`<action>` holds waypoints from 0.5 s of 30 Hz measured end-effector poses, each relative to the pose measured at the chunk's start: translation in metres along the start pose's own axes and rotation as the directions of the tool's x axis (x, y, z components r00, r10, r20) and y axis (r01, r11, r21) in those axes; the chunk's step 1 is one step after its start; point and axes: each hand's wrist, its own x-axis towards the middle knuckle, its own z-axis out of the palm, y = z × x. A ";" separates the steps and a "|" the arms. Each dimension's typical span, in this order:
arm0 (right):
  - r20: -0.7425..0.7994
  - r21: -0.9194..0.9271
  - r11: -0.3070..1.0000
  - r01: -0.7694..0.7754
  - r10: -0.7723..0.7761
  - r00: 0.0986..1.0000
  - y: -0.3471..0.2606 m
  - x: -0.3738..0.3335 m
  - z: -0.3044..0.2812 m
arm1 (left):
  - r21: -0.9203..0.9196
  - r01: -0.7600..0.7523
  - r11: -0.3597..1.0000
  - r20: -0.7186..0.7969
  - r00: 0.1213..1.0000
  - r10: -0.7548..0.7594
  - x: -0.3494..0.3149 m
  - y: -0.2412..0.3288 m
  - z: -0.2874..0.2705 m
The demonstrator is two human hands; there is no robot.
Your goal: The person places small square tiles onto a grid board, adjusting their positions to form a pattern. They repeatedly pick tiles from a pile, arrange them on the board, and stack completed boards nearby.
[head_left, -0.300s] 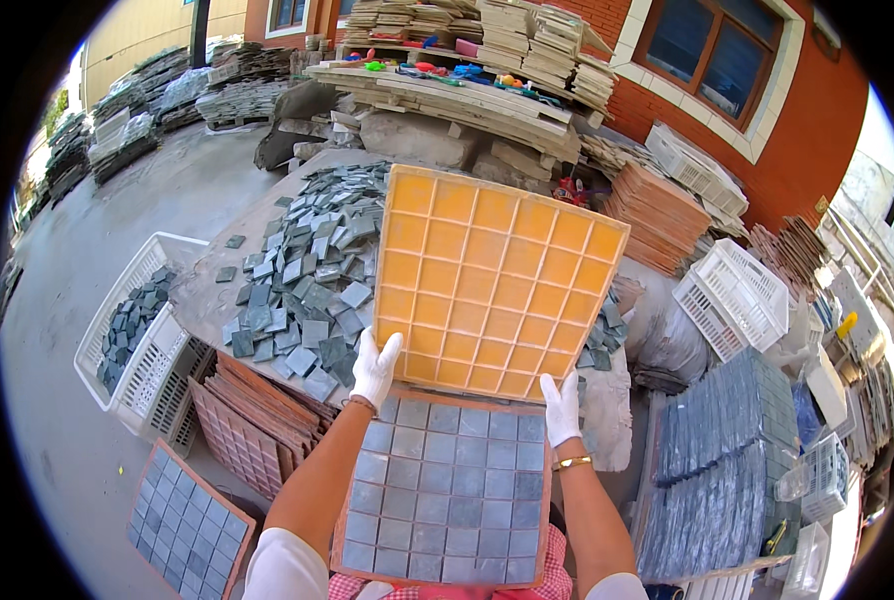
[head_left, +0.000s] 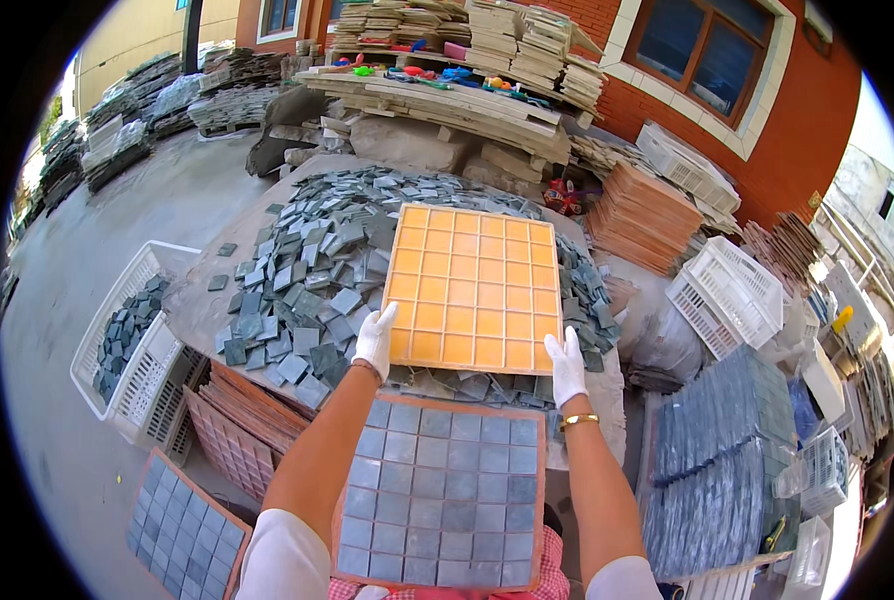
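Observation:
My left hand (head_left: 375,338), in a white glove, is closed on the near left corner of a yellow grid tray (head_left: 474,290). At its near right corner my right hand (head_left: 567,366), gloved too, grips the same tray. Its square cells show no tiles in them. The tray is over a heap of loose grey stone tiles (head_left: 307,265) on a worktable; whether it rests on them I cannot tell. Nearer to me, at my lap, a reddish tray (head_left: 541,470) carries rows of square grey tiles (head_left: 442,490).
Left of the table, a white crate (head_left: 117,405) contains loose tiles. Reddish grid trays (head_left: 232,435) stack below the table, near another tile-filled tray (head_left: 187,530). At right are stacked tile sheets (head_left: 712,465), a white crate (head_left: 727,295) and orange trays (head_left: 642,220).
Both hands have carried the yellow tray away from me and laid it flatter. More of the tile heap shows behind it, and a gap has opened before the reddish tray.

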 end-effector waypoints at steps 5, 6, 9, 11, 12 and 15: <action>0.061 -0.588 0.796 0.144 -0.134 0.989 0.006 -0.022 -0.011 | 0.110 -0.192 0.975 0.113 0.977 0.180 -0.039 0.004 0.021; 0.052 -0.705 0.611 0.361 -0.463 0.885 0.018 -0.037 -0.004 | 0.499 -0.449 0.741 0.205 0.892 0.403 -0.053 0.010 0.017; 0.490 -0.577 0.405 0.709 -0.524 0.697 0.001 -0.094 0.016 | 0.677 -0.735 0.041 0.644 0.618 0.450 -0.095 0.012 -0.017; 0.586 -0.661 0.386 0.644 -0.271 0.764 0.016 -0.139 0.024 | 0.589 -0.793 -0.155 0.808 0.578 0.111 -0.130 0.004 -0.016; 0.634 -0.639 0.369 0.675 -0.244 0.734 0.009 -0.157 0.034 | 0.583 -0.779 -0.233 0.806 0.591 0.040 -0.148 -0.006 -0.029; 0.758 -0.523 0.385 0.760 -0.196 0.621 0.003 -0.216 0.055 | 0.577 -0.754 -0.312 0.786 0.617 -0.038 -0.172 -0.024 -0.033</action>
